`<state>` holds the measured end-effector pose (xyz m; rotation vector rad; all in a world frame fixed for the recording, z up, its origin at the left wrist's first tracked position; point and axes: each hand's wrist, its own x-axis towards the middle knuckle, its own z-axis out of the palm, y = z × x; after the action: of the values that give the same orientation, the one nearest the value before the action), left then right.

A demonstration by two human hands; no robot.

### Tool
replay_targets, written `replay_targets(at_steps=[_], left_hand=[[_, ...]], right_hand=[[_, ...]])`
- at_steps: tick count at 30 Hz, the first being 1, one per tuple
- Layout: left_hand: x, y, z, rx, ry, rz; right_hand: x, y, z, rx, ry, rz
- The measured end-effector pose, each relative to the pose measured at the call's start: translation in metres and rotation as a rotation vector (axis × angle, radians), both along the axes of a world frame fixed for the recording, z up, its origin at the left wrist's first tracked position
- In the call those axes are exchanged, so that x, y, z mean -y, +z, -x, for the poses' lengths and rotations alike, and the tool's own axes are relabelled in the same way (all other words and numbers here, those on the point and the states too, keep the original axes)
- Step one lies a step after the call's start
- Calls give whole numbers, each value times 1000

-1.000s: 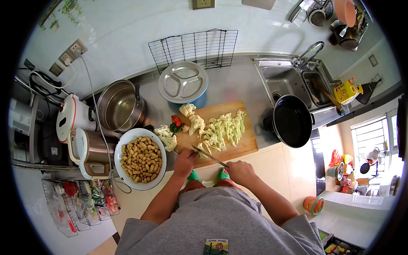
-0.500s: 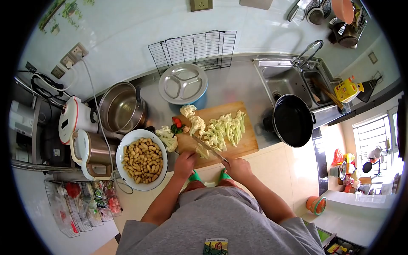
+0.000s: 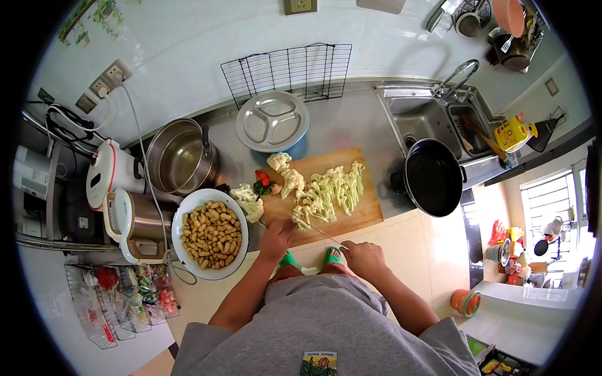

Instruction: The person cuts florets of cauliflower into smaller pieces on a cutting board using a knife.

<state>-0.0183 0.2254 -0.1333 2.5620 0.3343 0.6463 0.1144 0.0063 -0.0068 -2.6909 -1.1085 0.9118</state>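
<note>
My right hand [image 3: 367, 259] is closed round the handle of a kitchen knife [image 3: 326, 235], whose thin blade points up and left over the board's front edge. My left hand [image 3: 277, 240] is at the front left of the wooden cutting board [image 3: 357, 214], fingers curled against a small cauliflower piece [image 3: 301, 222], mostly hidden by them. Many sliced cauliflower florets [image 3: 335, 191] lie across the board. Larger florets [image 3: 292, 181] sit at its upper left, near some red peppers [image 3: 262, 177]. Another cauliflower chunk [image 3: 248, 204] rests just left of the board.
A white basin of peanuts [image 3: 212, 268] stands left of the board, with a steel pot [image 3: 179, 156] behind it. A divided steel tray [image 3: 273, 119] sits on a blue container. To the right are a black pan [image 3: 433, 178] and a double sink [image 3: 417, 116].
The knife has drawn back toward me and to the right, off the pieces, its blade now seen more edge-on. My left hand has shifted slightly and its fingers are nearer the cut pieces.
</note>
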Motion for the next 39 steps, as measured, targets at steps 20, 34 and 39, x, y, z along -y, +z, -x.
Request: replay_targets(at_steps=[20,34,39], left_hand=[[-3,-8,-12,-66,-144,43],[0,2,-4,5,6,149],[-10,12,11,95,156,175]], right_hand=[[-7,-11,2,-149,-116,22],[-11,-22,-3,-173,-218,-52],[-8,-12,0,-179,-133,-52]])
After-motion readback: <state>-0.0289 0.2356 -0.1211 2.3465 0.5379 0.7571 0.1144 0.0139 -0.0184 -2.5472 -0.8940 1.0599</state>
